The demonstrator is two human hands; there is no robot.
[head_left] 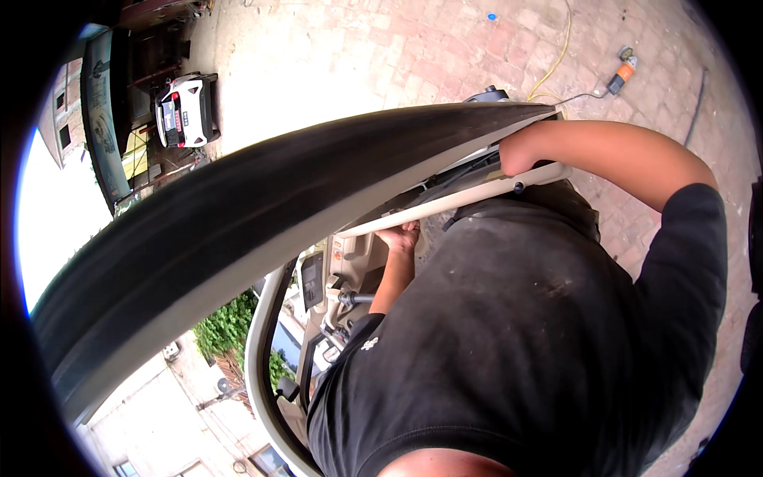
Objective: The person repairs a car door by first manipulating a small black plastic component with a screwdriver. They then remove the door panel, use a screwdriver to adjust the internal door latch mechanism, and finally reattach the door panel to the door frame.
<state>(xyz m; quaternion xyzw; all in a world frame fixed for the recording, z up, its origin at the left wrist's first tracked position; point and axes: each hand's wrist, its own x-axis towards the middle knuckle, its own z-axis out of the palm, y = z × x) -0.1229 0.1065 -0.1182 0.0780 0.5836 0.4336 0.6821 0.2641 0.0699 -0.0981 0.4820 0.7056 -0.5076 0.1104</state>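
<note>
A long dark curved vehicle panel (302,179) with a pale edge sweeps across the view in front of my chest. Below it runs a beige trim bar (445,202) with a small dark round fitting. My left hand (404,234) is at the left end of this bar, its fingers curled in at the underside; whatever they hold is hidden. My right arm reaches over from the right, and my right hand (518,153) goes down into the gap between panel and bar. Its fingers are out of sight there.
Cabin parts with beige trim (350,258) show beside my left arm, next to a pale curved door frame (258,358). An orange and black angle grinder (622,73) lies on the brick paving (429,48) near a yellow cable (560,60). A white car (184,111) is parked far left.
</note>
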